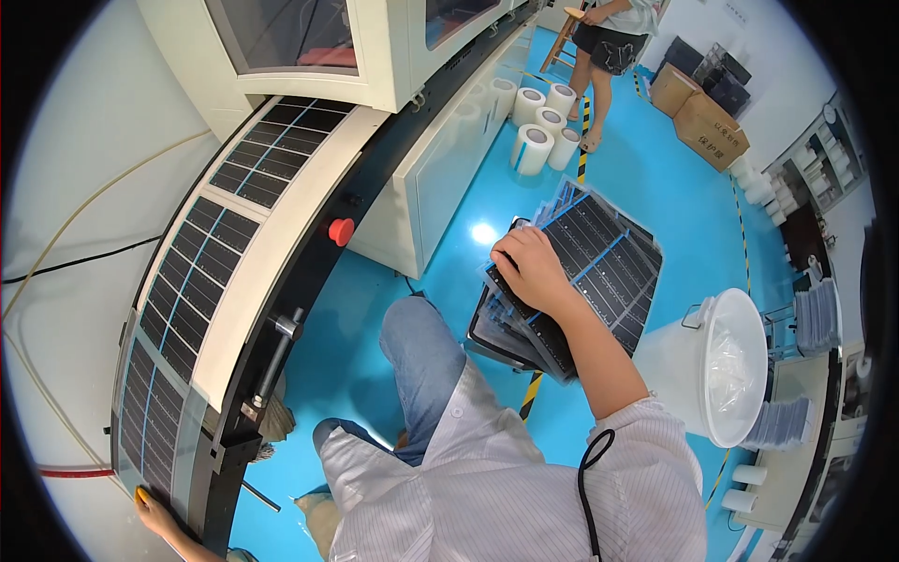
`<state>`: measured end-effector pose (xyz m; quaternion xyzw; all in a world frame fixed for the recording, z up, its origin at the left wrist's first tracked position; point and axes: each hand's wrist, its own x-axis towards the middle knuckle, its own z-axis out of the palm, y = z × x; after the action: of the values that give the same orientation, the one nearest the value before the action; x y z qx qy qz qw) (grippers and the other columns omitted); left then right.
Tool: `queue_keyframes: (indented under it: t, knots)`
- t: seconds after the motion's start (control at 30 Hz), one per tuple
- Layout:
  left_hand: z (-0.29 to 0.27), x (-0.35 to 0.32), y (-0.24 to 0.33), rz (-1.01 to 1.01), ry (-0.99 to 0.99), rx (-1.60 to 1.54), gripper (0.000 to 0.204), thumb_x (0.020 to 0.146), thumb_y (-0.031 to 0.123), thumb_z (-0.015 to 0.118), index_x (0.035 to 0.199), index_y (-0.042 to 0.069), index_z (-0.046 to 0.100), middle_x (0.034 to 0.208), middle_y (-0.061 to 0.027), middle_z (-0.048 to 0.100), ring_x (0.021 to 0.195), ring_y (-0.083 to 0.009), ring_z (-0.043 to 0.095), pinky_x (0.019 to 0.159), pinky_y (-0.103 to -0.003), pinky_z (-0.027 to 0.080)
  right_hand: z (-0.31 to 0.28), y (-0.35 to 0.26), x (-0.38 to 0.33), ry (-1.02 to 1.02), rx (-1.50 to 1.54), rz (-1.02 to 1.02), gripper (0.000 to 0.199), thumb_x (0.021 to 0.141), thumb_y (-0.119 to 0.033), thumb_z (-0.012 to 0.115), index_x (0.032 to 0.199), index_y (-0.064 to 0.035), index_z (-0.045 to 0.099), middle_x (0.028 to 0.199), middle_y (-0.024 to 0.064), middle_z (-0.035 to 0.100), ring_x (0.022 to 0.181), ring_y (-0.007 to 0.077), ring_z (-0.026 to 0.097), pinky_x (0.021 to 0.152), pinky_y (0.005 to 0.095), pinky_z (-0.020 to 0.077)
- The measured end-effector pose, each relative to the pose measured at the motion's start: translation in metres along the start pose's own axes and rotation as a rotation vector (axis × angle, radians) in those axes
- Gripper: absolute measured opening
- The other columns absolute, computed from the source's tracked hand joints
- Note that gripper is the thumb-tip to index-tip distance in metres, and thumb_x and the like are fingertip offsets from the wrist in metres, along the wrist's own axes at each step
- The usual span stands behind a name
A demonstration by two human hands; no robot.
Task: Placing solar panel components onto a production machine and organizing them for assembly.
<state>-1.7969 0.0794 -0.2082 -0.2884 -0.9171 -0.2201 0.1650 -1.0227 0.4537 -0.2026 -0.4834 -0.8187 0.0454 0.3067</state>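
My right hand (530, 270) reaches down to a slanted stack of dark panels with blue grid lines (599, 272) on the floor. Its fingers are curled over the top left corner of the upper sheets. My left hand (157, 511) is at the bottom left, with only part of it showing. It rests against the near end of a row of dark panels (192, 281) lying along the curved conveyor of a white machine (309, 47). I cannot tell whether it grips anything. My knee in blue jeans (421, 347) is between the conveyor and the stack.
A red round button (341, 230) sits on the conveyor's side. A white bucket lined with clear plastic (726, 361) stands right of the stack. Several white film rolls (543, 122) stand farther back, near another person's legs (599, 66). Cardboard boxes (707, 122) lie beyond.
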Motion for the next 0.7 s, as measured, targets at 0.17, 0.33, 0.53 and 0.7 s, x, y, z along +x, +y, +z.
queue_keyframes:
  t: [0.17, 0.33, 0.53, 0.7]
  knots:
    - [-0.004, 0.0, -0.007, 0.009, 0.009, -0.045, 0.033, 0.095, 0.022, 0.05, 0.119, 0.001, 0.06, 0.114, -0.0172, 0.063, 0.105, -0.0308, 0.06, 0.09, -0.035, 0.045, -0.001, -0.001, 0.001, 0.001, 0.008, 0.0, 0.007, 0.087, -0.012, 0.059, 0.086, -0.005, 0.06, 0.087, 0.0096, 0.058, 0.089, 0.029, 0.054, 0.095, 0.0406, 0.0371]
    - [-0.003, -0.004, 0.007, -0.008, -0.012, -0.001, 0.033, 0.095, 0.022, 0.049, 0.119, 0.002, 0.06, 0.114, -0.017, 0.063, 0.104, -0.0307, 0.06, 0.09, -0.035, 0.045, 0.0, 0.001, 0.0, -0.007, -0.001, 0.005, 0.007, 0.087, -0.011, 0.059, 0.086, -0.0049, 0.06, 0.086, 0.0095, 0.058, 0.088, 0.0289, 0.054, 0.095, 0.0406, 0.0369]
    - [0.002, 0.002, -0.008, 0.0, 0.011, -0.004, 0.034, 0.096, 0.025, 0.05, 0.119, 0.002, 0.061, 0.114, -0.0167, 0.063, 0.105, -0.0311, 0.06, 0.09, -0.035, 0.045, -0.001, -0.001, 0.001, -0.014, 0.017, 0.022, 0.007, 0.087, -0.012, 0.059, 0.085, -0.0048, 0.059, 0.086, 0.0096, 0.058, 0.088, 0.0293, 0.053, 0.096, 0.0411, 0.0366]
    - [0.004, 0.003, -0.013, 0.001, 0.012, -0.008, 0.034, 0.096, 0.026, 0.05, 0.119, 0.003, 0.061, 0.115, -0.0164, 0.063, 0.106, -0.0316, 0.059, 0.09, -0.035, 0.045, -0.001, -0.001, 0.0, -0.001, 0.013, 0.008, 0.007, 0.087, -0.011, 0.059, 0.085, -0.0049, 0.059, 0.086, 0.0097, 0.058, 0.088, 0.0297, 0.053, 0.097, 0.0415, 0.0362]
